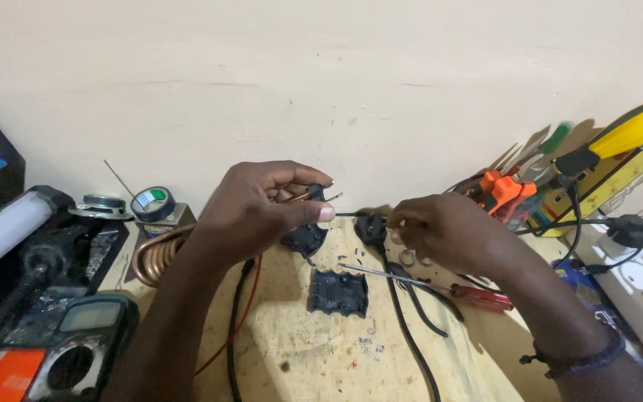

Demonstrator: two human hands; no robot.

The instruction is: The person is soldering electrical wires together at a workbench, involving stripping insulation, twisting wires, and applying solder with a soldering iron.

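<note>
My left hand [262,208] is closed around a black plug body [305,238] with metal pins [321,195] sticking up past my fingers. My right hand [444,231] pinches a thin dark tool or wire end [351,214] that points at the plug. A second black plug piece [370,227] sits right beside my right fingertips. Below them a black plug cover [338,292] lies flat on the wooden bench [314,357]. A red-handled screwdriver [440,286] lies under my right wrist.
A copper coil [156,257] and a tape roll [152,203] sit at the left, with a multimeter [68,350] at the lower left. Black and red cables [241,313] run down the bench. Orange pliers [506,192] and a yellow-handled tool [626,134] stand at the right against the wall.
</note>
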